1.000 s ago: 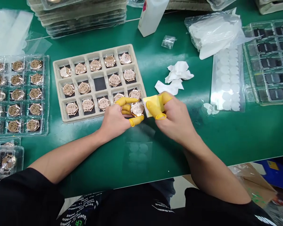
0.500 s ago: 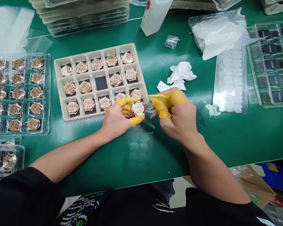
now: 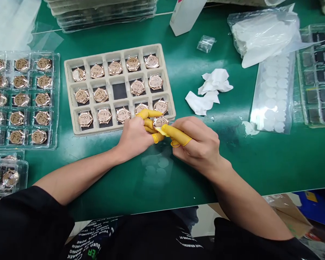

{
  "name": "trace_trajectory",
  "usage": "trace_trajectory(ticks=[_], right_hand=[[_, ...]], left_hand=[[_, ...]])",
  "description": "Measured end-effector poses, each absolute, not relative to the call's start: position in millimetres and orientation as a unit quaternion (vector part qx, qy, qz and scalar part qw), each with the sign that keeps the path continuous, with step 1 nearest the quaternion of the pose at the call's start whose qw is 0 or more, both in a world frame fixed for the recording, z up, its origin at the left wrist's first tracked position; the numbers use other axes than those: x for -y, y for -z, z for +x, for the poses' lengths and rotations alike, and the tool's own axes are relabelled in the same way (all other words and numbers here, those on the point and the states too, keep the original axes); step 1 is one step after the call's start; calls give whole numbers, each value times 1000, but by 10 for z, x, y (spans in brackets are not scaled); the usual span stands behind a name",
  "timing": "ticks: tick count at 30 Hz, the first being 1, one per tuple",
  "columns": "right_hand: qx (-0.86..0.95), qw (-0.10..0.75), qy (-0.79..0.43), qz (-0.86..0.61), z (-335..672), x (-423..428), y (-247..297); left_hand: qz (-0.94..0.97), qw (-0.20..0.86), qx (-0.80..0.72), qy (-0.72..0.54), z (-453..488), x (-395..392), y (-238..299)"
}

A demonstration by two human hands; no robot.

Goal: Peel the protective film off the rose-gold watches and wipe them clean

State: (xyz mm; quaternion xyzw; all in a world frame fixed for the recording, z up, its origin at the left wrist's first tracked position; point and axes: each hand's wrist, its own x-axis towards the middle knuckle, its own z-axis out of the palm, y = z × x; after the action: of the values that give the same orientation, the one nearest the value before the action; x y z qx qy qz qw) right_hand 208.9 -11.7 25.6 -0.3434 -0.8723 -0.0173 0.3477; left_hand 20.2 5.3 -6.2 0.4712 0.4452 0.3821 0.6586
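Observation:
My left hand [image 3: 139, 131], with yellow finger cots, is closed around a rose-gold watch case [image 3: 160, 121], its engraved back facing up. My right hand [image 3: 196, 144], also in yellow finger cots, pinches a small flat pale-yellow piece [image 3: 161, 132] against the lower edge of that case back. What kind of piece it is I cannot make out. Just behind both hands lies a beige compartment tray [image 3: 76, 130] of similar watch cases, back side up on dark pads. One compartment in its middle row shows only its black pad [image 3: 119, 91].
Clear plastic trays [image 3: 57, 108] of watch cases stand at the left. Crumpled white tissues [image 3: 215, 81] lie right of the beige tray, below a white bottle [image 3: 186, 16]. A sheet of round clear stickers [image 3: 272, 94] and a bagged white stack [image 3: 265, 34] are farther right.
My right hand has moved left and turned, bringing the pale-yellow piece onto the watch case back. My left hand keeps its hold on the case. The view has shifted slightly.

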Motion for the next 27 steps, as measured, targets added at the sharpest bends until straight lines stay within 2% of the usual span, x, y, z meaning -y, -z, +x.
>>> trace_trajectory(ticks=[3, 6, 9, 13, 15, 20, 23, 27], right_hand=[[879, 338, 1, -336, 2094, 117, -310], [878, 319, -69, -350, 2139, 86, -350], [839, 341, -122, -407, 2208, 46, -368], [784, 351, -69, -507, 2234, 36, -346], [800, 357, -51, -479, 2206, 39, -298], [826, 435, -45, -355, 2148, 11, -180], [843, 405, -87, -343, 2165, -2, -202], [817, 431, -108, -369, 2179, 8, -281]], left_hand=[[489, 641, -454, -379, 192, -43, 58], [517, 625, -454, -368, 184, -39, 41], [515, 632, -447, -368, 185, -47, 34], [502, 633, -451, -379, 199, -60, 36], [496, 638, -451, -380, 204, -63, 37], [483, 649, -451, -377, 203, -57, 52], [492, 640, -457, -372, 191, -43, 73], [505, 629, -458, -373, 186, -33, 76]])
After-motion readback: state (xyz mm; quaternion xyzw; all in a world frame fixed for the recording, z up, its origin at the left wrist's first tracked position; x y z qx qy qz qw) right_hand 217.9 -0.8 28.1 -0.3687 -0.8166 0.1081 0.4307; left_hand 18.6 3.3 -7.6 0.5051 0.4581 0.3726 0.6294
